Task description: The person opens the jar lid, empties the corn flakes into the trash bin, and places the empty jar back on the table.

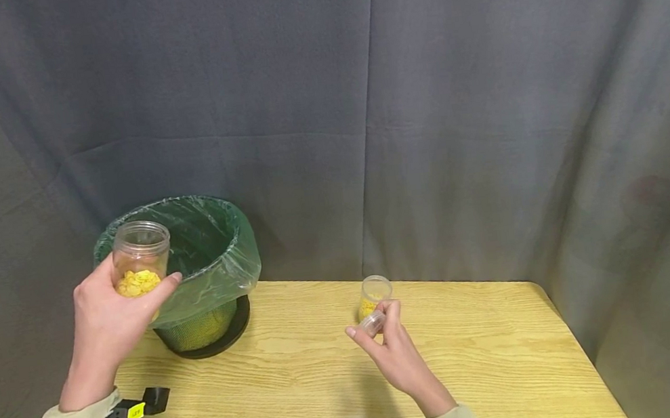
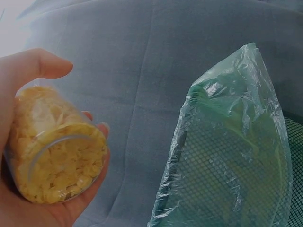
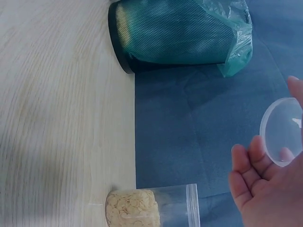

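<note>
My left hand [image 1: 103, 308] grips a clear plastic jar [image 1: 141, 246] partly filled with yellow flakes [image 2: 66, 161]. The jar is lidless and its mouth faces up, in front of the bin's near left rim in the head view. Between thumb and fingers my right hand [image 1: 389, 350] pinches a clear round lid [image 3: 281, 130]. Just beyond that hand, a second open jar [image 1: 377, 290] stands upright on the table, about half full of yellow flakes [image 3: 132, 208]. In the head view the right fingers overlap its lower part.
A mesh bin [image 1: 200, 329] with a black base stands at the table's back left, lined with a green plastic bag [image 1: 236, 260] folded over its rim. The wooden table [image 1: 485, 350] ends at a grey curtain [image 1: 454, 121] behind and to the right.
</note>
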Demonstrator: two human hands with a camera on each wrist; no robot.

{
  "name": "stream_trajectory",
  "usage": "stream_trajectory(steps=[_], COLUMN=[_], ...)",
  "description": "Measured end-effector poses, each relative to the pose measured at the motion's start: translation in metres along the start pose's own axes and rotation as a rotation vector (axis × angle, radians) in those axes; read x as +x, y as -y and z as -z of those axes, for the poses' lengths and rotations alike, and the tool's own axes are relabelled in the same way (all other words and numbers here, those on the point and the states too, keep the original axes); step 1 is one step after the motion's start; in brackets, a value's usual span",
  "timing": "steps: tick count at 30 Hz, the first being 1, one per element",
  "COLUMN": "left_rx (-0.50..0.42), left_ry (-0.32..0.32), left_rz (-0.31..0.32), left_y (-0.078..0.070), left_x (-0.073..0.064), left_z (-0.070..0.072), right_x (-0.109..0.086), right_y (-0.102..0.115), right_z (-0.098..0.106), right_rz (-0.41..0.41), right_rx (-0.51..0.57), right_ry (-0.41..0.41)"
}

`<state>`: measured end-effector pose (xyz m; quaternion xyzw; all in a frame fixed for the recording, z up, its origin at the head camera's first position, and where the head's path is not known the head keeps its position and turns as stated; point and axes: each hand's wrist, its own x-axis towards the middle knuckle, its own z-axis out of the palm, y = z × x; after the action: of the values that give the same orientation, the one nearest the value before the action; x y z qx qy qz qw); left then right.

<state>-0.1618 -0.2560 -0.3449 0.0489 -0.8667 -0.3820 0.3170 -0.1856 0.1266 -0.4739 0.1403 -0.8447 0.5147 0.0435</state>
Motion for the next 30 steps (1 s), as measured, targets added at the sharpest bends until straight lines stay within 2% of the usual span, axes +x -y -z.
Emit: stream_trajectory(steps=[5, 10, 18, 25, 30], left_rx=[0.006, 0.005, 0.003, 0.002, 0.012], left_ry=[0.005, 0.007, 0.006, 0.013, 0.015], left_rz=[0.0, -0.003, -0.012, -0.017, -0.014], left_y=[0.0011, 0.0011, 0.002, 0.0007, 0.0009], left_x=[0.0, -0.0006, -0.0007, -0.0012, -0.0014], left_z=[-0.0001, -0.0005, -0.0006, 0.001, 0.0009], right_x=[0.0, 0.0001, 0.0002, -0.0002, -0.0012], right_y=[0.0007, -0.0004, -0.0024, -0.0015, -0.0019], right_z=[0.0002, -0.0002, -0.0013, -0.001, -0.0012], right_rz=[-0.015, -0.038, 0.012, -0.026, -0.064], right_rx=[-0.029, -0.005, -0.062, -0.049, -0.002], right_ry=[0.009, 0.028, 0.042, 0.094, 0.103])
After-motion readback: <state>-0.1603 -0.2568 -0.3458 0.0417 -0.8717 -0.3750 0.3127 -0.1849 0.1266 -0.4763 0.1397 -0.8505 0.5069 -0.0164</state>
